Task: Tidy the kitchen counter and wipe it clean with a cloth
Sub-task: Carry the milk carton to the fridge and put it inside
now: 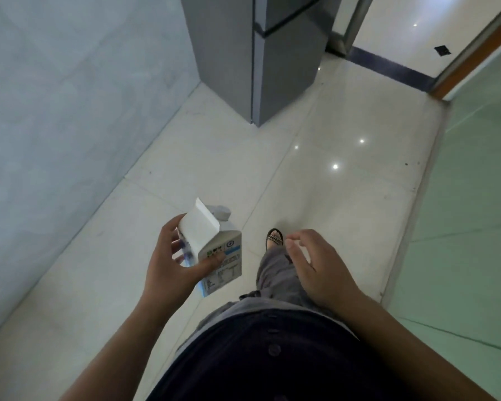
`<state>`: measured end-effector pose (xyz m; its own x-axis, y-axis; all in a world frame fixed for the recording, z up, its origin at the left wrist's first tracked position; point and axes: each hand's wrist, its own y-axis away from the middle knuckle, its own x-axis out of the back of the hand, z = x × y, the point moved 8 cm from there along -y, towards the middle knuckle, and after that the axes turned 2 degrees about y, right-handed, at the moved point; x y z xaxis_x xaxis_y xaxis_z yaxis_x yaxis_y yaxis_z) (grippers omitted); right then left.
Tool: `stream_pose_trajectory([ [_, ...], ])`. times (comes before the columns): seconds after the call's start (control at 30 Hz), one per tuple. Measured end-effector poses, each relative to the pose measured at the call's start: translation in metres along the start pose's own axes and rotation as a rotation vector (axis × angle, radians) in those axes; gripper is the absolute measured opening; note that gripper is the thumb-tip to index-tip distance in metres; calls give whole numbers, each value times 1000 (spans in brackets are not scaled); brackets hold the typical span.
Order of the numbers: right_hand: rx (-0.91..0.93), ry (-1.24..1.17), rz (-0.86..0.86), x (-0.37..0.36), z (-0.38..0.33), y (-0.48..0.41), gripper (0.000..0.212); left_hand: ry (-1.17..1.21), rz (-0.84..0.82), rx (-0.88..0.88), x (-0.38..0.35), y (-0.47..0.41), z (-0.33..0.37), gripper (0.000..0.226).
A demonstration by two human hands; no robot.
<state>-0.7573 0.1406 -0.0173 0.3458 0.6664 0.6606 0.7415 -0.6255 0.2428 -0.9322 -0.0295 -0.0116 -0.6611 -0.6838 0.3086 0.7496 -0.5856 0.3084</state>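
Carton (214, 250) was held in the left hand (168, 261) near the fridge (243, 59), right hand (315, 264) spread empty; no bench was seen wiped.

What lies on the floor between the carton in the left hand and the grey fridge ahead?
Head view: nothing but bare glossy white floor tiles between the white gable-top carton and tall grey metal fridge.
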Motion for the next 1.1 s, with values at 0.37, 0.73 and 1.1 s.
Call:
stream_pose_trajectory([
  [0.37,144,97,-106,98,-46,-253,60,176,204,79,-16,-199,102,70],
  [0.73,248,118,42,122,-111,-491,48,142,203,56,17,-439,156,73],
  [1.1,146,-81,681,245,-226,-692,58,37,-27,-313,54,-696,343,61],
])
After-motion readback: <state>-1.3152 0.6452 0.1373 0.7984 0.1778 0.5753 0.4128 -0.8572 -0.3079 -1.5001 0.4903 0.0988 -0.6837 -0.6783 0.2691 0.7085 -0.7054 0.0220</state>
